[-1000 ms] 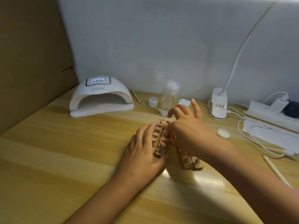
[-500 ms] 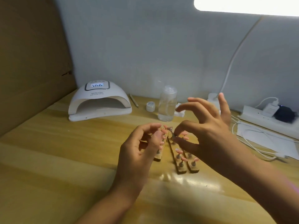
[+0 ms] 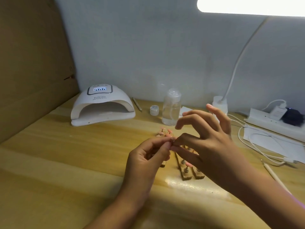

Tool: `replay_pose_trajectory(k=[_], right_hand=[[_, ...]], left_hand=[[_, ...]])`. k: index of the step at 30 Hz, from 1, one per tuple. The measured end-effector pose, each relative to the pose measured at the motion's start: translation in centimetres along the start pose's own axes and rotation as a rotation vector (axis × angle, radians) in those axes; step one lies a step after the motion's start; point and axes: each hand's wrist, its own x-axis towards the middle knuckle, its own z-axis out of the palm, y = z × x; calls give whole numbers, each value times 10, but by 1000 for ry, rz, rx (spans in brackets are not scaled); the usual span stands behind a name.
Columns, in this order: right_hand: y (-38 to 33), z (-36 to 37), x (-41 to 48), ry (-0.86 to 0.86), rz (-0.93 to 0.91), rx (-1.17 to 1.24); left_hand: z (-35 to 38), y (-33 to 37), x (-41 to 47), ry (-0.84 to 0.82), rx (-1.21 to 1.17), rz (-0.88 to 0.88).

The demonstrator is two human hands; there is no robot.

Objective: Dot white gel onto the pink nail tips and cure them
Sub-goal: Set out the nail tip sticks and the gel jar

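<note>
- The left hand (image 3: 146,157) and right hand (image 3: 209,146) meet at their fingertips just above the middle of the table (image 3: 82,154). Each pinches the same small piece (image 3: 172,142) between thumb and forefinger. It is too small to name for sure, though I'd guess it is one tip on its peg.
- The left hand's fingers are curled in tight. The right hand's other three fingers are raised and spread wide, holding nothing.
- The pink nail tips (image 3: 165,132) sit on pegs along wooden strips (image 3: 185,172) lying flat under and just beyond both hands. Several tips show clear of the fingers at the far end.
- The strips' long axis runs near to far, with the far ends leaning a little left. The tips at the far end seem to point away and slightly right — hard to be sure at this size.
- Risks, as I judge them:
  - The pinch is two-handed and on very little, so a slip would drop the piece among the strips.
  - The right wrist hangs low over the right-hand strips, and a careless sweep could knock tips off their pegs.
  - The clear bottle (image 3: 171,109) stands just beyond the far tips, where a reach for the small gel jar (image 3: 154,110) beside it could tip it.
- The curing lamp (image 3: 102,106) sits far left, its mouth facing the near side — any carry there must keep the strips level.
</note>
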Motion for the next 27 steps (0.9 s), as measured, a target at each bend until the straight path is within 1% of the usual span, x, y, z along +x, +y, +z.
replay_pose_trajectory(k=[3,8,11,14,16,18,20,22,24,27], right_hand=[[0,0,-1,3,55,40],[3,-3,-2,-9,172,284],[5,-1,-2,-64,163,303],[5,0,0,-75,174,324],[11,-2,3,-88,199,359],[23,-5,7,-105,252,379],[38,-9,11,-197,312,360],[46,-7,13,-353,334,298],[48,-3,12,-465,322,236],[45,6,11,-515,323,205]], left_hand=[[-2,1,1,-25,35,19],[-4,3,0,-44,97,54],[-4,2,0,-30,103,60],[-4,3,0,-26,142,78],[-6,4,-1,9,217,122],[-11,2,2,109,320,165],[-16,0,7,209,364,171],[-19,-2,11,260,318,97],[-22,-5,15,289,270,31],[-23,-8,16,295,258,-14]])
